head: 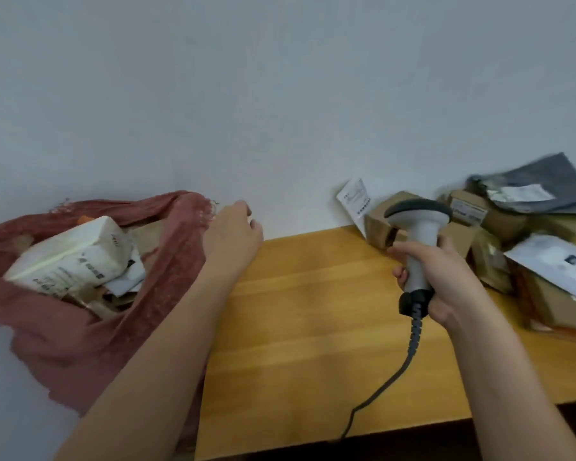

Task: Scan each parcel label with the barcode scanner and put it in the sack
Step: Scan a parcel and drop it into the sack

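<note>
A reddish cloth sack (80, 344) hangs open at the table's left end. Inside it lie a white wrapped parcel (74, 254) and other packets beneath. My left hand (233, 237) hovers just right of the sack's rim, fingers loosely curled, holding nothing. My right hand (446, 277) grips the handle of the grey barcode scanner (419, 227), held upright over the wooden table (313, 311) with its dark head toward the parcels. At the right lie piled parcels: a small brown box (378, 224), a grey mailer (539, 184) with a white label, and a white envelope (556, 264) on a carton.
The scanner's dark cable (396, 374) trails down across the table to its front edge. A white wall stands directly behind the table and sack. A white slip (354, 197) leans on the wall behind the brown box.
</note>
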Action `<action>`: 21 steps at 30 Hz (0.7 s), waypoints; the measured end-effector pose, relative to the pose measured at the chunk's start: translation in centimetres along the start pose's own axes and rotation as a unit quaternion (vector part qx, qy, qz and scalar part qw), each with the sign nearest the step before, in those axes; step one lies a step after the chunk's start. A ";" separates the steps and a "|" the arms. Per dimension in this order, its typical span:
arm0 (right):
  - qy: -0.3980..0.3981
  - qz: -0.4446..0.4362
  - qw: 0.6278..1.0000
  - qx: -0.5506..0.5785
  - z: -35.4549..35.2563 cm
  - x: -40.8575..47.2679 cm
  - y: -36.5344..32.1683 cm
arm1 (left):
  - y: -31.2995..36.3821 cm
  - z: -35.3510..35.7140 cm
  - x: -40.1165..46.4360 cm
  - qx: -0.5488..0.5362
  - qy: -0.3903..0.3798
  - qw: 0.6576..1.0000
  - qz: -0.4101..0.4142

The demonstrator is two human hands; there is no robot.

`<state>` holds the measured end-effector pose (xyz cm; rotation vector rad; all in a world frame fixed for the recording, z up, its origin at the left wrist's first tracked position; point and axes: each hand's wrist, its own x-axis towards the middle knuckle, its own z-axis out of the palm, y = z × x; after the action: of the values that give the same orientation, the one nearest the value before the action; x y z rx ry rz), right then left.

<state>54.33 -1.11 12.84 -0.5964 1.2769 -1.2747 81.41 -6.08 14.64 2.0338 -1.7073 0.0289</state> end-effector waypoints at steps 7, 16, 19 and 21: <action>0.102 -0.010 0.995 0.014 -12.5 1.6 -3.2 | 12.3 8.2 -1.3 0.008 -0.163 0.984 0.066; 0.162 0.019 0.986 0.025 -18.0 8.4 -2.1 | 21.0 21.1 0.6 0.004 -0.341 0.922 0.183; 0.179 0.038 0.983 0.015 -17.9 12.0 -2.2 | 23.0 25.3 1.8 -0.019 -0.378 0.902 0.208; 0.180 0.048 0.982 0.001 -17.6 14.5 -2.6 | 24.0 27.9 2.7 -0.018 -0.370 0.897 0.239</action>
<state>34.49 -9.76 5.19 -0.3035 1.5816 -1.3419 51.64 -21.41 -0.90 1.6306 -2.6059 -0.6910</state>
